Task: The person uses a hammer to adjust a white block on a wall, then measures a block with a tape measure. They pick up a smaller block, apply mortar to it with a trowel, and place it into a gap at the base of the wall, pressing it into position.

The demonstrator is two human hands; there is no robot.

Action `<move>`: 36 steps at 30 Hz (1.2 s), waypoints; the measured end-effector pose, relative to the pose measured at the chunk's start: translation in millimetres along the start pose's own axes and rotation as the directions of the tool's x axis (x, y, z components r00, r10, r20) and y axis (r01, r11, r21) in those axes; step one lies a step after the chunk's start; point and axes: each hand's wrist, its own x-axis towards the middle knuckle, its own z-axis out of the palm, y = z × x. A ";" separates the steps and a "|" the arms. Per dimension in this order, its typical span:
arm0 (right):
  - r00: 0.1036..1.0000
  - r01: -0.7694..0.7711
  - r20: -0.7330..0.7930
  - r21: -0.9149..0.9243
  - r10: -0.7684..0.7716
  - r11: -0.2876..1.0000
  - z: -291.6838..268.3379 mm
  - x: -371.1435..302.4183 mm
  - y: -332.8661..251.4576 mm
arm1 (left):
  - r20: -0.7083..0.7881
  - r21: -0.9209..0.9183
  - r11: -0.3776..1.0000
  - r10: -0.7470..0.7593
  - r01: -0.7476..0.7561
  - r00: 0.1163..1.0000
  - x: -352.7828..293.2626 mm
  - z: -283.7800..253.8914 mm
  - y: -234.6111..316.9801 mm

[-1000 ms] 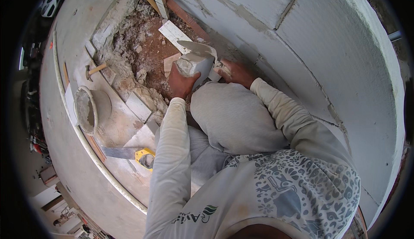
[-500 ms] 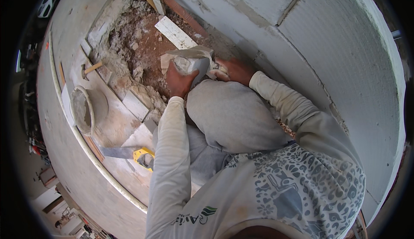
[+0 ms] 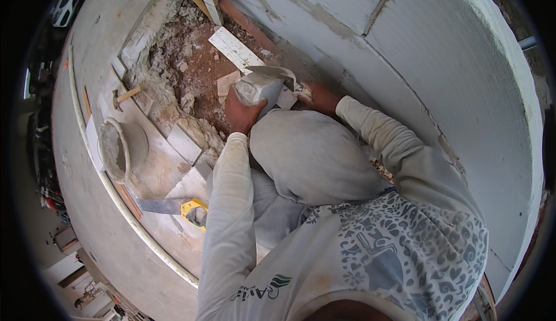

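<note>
My left hand [image 3: 242, 113] is closed around a small light-grey block [image 3: 271, 96], its top face coated with wet grey mortar [image 3: 250, 91]. In my right hand [image 3: 322, 96] is a trowel [image 3: 270, 72], gripped near its handle, which the fingers mostly cover. The trowel's blade lies tilted at the block's far upper edge; whether it touches the mortar I cannot tell. Beyond the block, a white board [image 3: 236, 48] lies across the reddish soil [image 3: 200, 60], with a pale tile piece [image 3: 226, 83] beside it.
A grey wall [image 3: 428, 72] rises close on my right. To the left stand a mortar bucket [image 3: 128, 147], a hammer [image 3: 127, 95], a yellow-handled saw [image 3: 192, 213] and loose flat pieces [image 3: 183, 143]. A pale hose [image 3: 130, 219] curves along the floor. Wooden stakes [image 3: 209, 2] stand far ahead.
The trowel blade has turned and tilted, showing a narrower profile over the block's far edge. My left hand keeps its hold on the block. The whole view has shifted slightly.
</note>
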 end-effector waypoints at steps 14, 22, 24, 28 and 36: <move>0.994 -0.045 0.095 -0.177 0.062 0.983 -11.2 2.7 -50.2 | 0.066 -0.151 0.982 -0.106 0.114 0.992 1.9 -21.0 3.5; 0.996 -0.064 0.052 -0.191 0.075 0.979 -0.6 19.1 -42.2 | 0.049 -0.214 0.972 -0.089 0.097 0.995 -3.6 -26.3 6.2; 0.984 -0.132 0.093 -0.195 0.153 0.972 3.6 12.3 -44.4 | 0.073 -0.158 0.982 -0.092 0.103 0.993 -7.2 -25.7 11.0; 0.997 -0.074 0.025 0.001 0.074 0.997 -1.2 30.6 7.2 | 0.058 -0.031 0.998 -0.058 0.060 0.997 -1.2 -17.2 9.7; 0.983 -0.138 0.101 -0.160 0.155 0.978 -4.3 41.2 27.1 | 0.107 -0.080 0.994 -0.063 0.072 0.992 -3.6 -19.9 19.2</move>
